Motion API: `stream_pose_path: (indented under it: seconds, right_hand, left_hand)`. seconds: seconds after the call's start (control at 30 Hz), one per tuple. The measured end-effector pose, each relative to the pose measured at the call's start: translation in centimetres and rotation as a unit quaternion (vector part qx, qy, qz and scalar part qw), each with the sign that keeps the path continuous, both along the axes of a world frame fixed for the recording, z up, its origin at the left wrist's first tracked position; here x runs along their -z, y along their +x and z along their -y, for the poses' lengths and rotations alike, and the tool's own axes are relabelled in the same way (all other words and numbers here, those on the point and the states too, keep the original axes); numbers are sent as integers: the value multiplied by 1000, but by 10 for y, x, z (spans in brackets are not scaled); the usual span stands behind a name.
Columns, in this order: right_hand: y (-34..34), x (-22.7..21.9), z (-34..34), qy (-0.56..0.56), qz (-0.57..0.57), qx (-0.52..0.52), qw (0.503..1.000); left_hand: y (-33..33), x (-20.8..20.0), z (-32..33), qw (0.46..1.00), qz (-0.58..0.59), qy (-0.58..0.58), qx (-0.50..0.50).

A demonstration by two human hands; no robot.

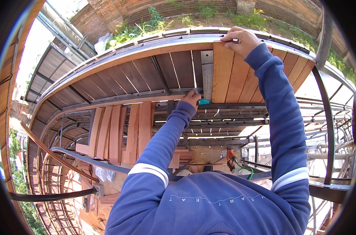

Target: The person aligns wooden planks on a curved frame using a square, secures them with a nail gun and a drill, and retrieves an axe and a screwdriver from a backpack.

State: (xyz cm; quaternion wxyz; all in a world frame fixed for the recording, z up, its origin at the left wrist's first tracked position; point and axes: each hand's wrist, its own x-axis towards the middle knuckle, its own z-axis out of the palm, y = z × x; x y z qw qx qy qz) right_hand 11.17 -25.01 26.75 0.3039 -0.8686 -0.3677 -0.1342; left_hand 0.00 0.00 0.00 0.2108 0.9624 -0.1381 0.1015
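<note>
A metal ruler (207,76) lies flat against the slatted deck, running along the left edge of a light wooden plank (222,74) that sits among other pale planks on a curved steel frame (146,49). The left hand (192,98) is closed at the ruler's near end, pinching a small teal object (203,102); what kind of tool it is cannot be told. The right hand (240,39) reaches to the far end of the plank, fingers curled over its top edge by the rail and pressing it down. Both arms wear blue sleeves with white cuffs. To the left, darker boards (119,78) cover the frame, and loose reddish planks (119,131) lean below. Beyond the rail stand a brick wall (119,9) and green weeds (146,25).
</note>
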Motion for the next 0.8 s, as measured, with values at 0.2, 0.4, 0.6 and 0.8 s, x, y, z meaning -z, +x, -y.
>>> stream_pose_path:
  seconds: [0.2,0.4,0.6,0.8]
  right_hand:
    - [5,4,2,9,1,-10,1000]
    - [3,2,1,1,4,-2,1000]
    - [2,0,1,-5,-2,-1,1000]
    - [4,2,0,-4,1,-3,1000]
  left_hand:
    - [0,2,2,1000,13,3,-4]
    - [-1,0,2,1000,5,12,-6]
    - [-1,-1,2,1000,7,15,-4]
    - [-1,2,2,1000,20,5,-4]
